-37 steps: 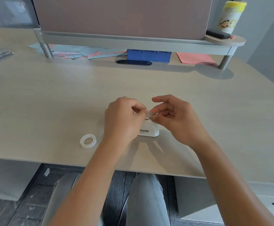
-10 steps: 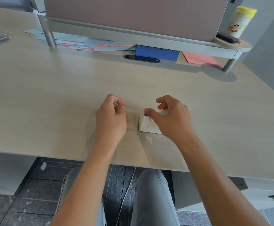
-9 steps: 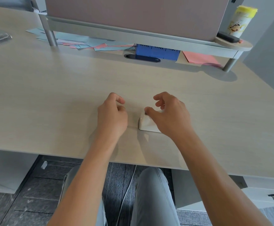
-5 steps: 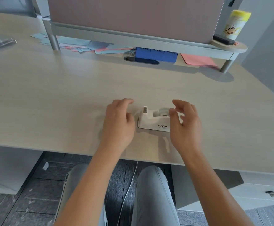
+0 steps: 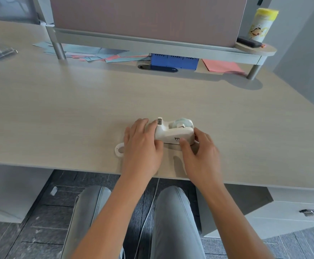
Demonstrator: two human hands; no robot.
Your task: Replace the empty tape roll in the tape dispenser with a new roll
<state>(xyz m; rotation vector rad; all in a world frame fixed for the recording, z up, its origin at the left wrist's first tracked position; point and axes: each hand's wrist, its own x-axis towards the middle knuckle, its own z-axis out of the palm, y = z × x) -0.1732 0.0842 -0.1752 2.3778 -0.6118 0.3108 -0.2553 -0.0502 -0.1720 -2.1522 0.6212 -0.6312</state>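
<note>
A white tape dispenser (image 5: 171, 132) stands on the desk (image 5: 77, 109) near its front edge, cutter end to the left. A pale tape roll (image 5: 183, 122) sits in its cradle. My left hand (image 5: 143, 146) lies flat with fingers apart, its fingertips against the cutter end. My right hand (image 5: 199, 152) grips the dispenser's right end, thumb on the front face and fingers round the back. A white empty tape core (image 5: 117, 150) lies flat on the desk, partly hidden under my left hand's outer edge.
A raised shelf (image 5: 152, 46) with metal legs runs along the back, with coloured papers (image 5: 100, 54), a blue box (image 5: 174, 61) and a pink sheet (image 5: 221, 66) under it. A yellow-lidded canister (image 5: 260, 25) stands at its right end. My knees are below the desk edge.
Half a second ago both hands hovered open beside the dispenser; now they have closed in and touch its two ends. The empty core shows again beside my left hand.
</note>
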